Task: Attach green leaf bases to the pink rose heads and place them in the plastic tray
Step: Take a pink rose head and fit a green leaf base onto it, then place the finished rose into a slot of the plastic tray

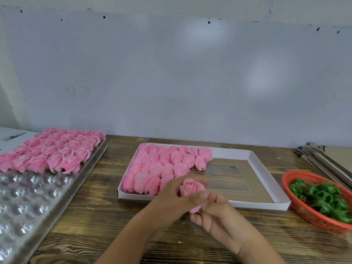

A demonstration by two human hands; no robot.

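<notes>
We hold one pink rose [191, 189] above the table between both hands, bloom facing up; its base is hidden by our fingers, so whether a leaf base is on it we cannot tell. More bare rose heads [162, 166] lie on their sides, filling the left part of the white box [266, 168]. Finished roses [55, 149] stand upright in rows at the far end of the clear tray [24, 202]. Green leaf bases [322, 197] are heaped in the red basket [304, 212]
</notes>
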